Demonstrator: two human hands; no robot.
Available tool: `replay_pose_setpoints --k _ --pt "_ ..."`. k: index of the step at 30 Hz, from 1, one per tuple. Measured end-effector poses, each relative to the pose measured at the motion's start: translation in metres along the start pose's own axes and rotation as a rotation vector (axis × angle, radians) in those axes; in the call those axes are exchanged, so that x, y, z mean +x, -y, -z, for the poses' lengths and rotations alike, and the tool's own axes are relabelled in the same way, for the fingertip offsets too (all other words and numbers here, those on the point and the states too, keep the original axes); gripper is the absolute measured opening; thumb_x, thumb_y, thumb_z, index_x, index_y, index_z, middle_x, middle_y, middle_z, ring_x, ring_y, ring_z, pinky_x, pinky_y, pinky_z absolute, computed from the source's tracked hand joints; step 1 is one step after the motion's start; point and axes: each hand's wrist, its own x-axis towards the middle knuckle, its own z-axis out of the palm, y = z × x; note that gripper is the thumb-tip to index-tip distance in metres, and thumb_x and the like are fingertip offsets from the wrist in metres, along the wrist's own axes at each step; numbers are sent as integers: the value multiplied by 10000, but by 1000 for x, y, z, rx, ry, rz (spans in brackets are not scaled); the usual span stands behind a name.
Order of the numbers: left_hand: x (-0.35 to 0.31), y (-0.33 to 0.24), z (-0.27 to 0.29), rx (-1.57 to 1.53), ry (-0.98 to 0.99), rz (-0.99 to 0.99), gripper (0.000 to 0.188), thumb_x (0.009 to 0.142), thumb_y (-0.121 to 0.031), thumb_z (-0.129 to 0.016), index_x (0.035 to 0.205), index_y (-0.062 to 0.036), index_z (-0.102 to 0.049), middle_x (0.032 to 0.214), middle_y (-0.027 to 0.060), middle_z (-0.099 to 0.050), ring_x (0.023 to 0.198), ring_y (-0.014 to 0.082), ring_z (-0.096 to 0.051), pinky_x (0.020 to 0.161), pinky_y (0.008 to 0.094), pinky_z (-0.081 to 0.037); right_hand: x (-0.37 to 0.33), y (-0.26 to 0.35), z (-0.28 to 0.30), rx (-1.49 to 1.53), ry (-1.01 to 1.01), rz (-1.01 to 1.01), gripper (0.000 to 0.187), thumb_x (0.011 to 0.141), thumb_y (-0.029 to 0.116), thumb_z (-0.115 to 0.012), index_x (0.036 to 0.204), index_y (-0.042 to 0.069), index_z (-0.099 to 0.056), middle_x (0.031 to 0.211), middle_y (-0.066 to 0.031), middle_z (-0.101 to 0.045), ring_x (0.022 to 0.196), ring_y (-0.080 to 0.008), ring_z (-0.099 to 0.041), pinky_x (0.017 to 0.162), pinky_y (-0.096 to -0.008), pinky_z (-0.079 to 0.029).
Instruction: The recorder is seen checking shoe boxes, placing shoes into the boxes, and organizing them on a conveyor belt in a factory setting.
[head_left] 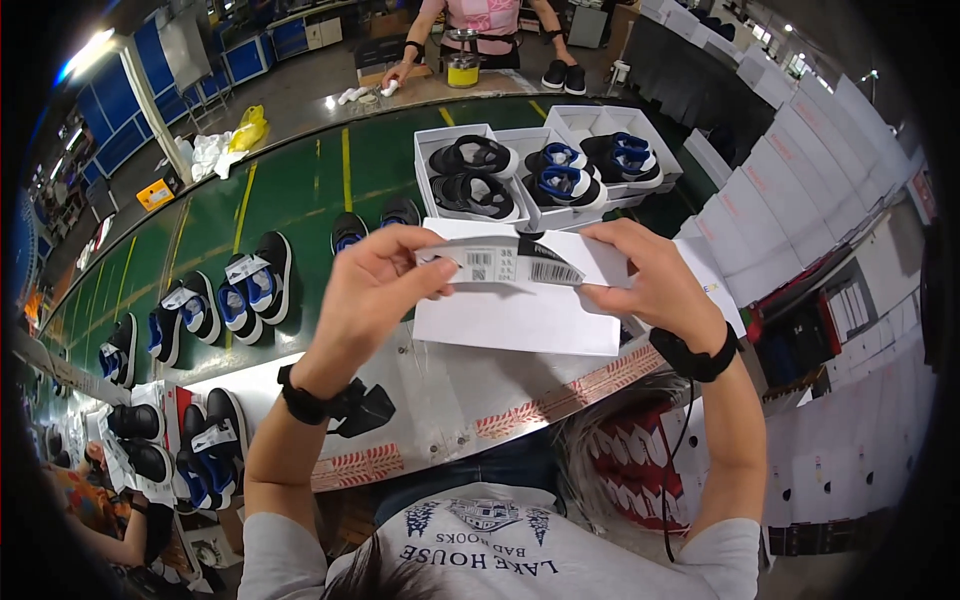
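A curved paper label strip (505, 262) with barcodes and a dark patch stretches between my two hands. My left hand (375, 285) pinches its left end between thumb and fingers. At the other end, my right hand (655, 280) holds the strip the same way. Just beneath the strip lies a white shoebox (515, 328), partly covered by the strip and my hands. Beyond it stand open white boxes, one with a pair of black shoes (472, 178), others with black shoes with blue linings (563, 175).
Pairs of tagged shoes (255, 285) line the green conveyor belt (300, 200) on the left. White boxes (770, 180) are stacked high at right. Across the belt a person (485, 25) works beside a yellow container (463, 72). Another person (100, 500) is at lower left.
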Motion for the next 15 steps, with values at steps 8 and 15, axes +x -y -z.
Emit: replay_pose_setpoints --k 8,15 --pt "10 -14 -8 31 31 111 295 876 -29 -681 1149 33 -587 932 66 -656 787 102 -618 711 223 -506 10 -2 1 123 122 -132 508 735 246 -762 1166 23 -610 1080 -147 -638 948 -288 -622 802 -371 -495" --pt "13 -13 -7 73 50 116 199 866 -27 -690 1025 26 -581 892 50 -633 783 83 -591 712 216 -493 2 16 -2 146 176 168 543 742 287 -791 1172 67 -543 1351 -159 -497 1420 -336 -305 1156 -520 -144"
